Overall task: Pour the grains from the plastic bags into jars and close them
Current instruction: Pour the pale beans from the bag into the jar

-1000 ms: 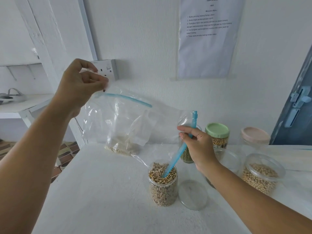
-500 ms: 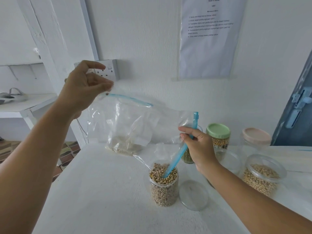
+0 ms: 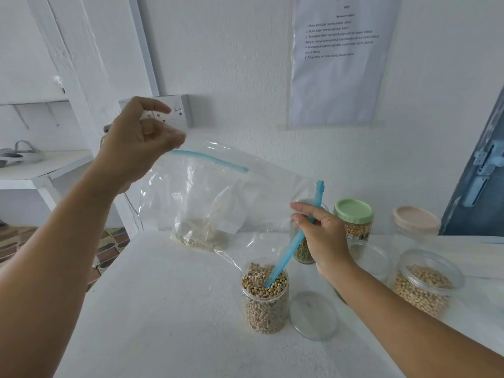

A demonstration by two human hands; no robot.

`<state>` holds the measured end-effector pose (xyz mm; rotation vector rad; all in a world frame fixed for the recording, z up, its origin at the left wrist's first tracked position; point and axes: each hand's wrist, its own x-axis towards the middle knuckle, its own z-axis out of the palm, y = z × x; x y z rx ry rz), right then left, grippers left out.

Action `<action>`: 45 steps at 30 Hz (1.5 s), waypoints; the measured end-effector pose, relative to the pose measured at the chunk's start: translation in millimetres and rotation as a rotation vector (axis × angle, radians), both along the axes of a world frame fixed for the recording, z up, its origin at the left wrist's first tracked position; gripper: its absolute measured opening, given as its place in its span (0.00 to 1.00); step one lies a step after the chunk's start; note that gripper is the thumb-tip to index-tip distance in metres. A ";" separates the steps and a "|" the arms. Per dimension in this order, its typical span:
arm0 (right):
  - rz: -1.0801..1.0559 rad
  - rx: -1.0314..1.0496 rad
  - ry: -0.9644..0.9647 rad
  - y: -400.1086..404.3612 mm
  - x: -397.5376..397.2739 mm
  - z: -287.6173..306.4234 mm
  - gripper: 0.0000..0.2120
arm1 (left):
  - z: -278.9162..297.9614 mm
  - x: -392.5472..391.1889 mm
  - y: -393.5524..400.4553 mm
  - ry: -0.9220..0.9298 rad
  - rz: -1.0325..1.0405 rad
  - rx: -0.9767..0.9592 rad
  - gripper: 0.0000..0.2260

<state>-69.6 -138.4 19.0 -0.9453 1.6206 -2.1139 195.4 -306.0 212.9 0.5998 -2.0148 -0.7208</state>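
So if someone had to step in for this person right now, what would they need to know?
Left hand pinches the empty zip bag by a raised corner. Right hand grips the bag's blue zip edge, its end dipping into the open bean jar.
Done: that jar is full to the rim.
Left: lift the bag away, fit the clear lid lying beside the jar, then close the open jar on the right.

white table [image 3: 169, 309], jars [image 3: 265, 301], perhaps a lid [image 3: 313, 315]
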 end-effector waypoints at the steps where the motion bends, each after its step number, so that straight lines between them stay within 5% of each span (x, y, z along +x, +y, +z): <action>1: 0.005 0.002 0.006 -0.7 0.7 0.4 0.15 | -0.3 -0.6 0.4 0.018 -0.008 0.003 0.19; 7: -0.012 0.008 0.009 -1.4 0.5 0.3 0.15 | 6.7 -0.2 -1.1 -0.030 -0.161 0.153 0.17; 16: -0.014 0.015 0.031 -1.3 1.7 4.3 0.15 | 1.3 -1.8 -5.5 0.112 -0.024 0.043 0.20; 21: -0.028 0.028 0.058 -1.4 1.9 3.6 0.16 | 6.8 -4.1 -5.7 0.036 -0.088 0.131 0.13; 29: 0.089 0.018 0.092 5.3 11.6 9.4 0.12 | 0.6 -11.8 1.5 0.074 -0.102 0.094 0.16; 40: 0.092 0.061 0.153 6.8 10.3 0.4 0.12 | -74.1 9.0 15.8 -0.052 0.137 -0.020 0.17; 45: 0.092 0.074 0.163 7.4 12.7 3.0 0.11 | -165.1 14.2 66.9 -0.136 0.130 0.281 0.07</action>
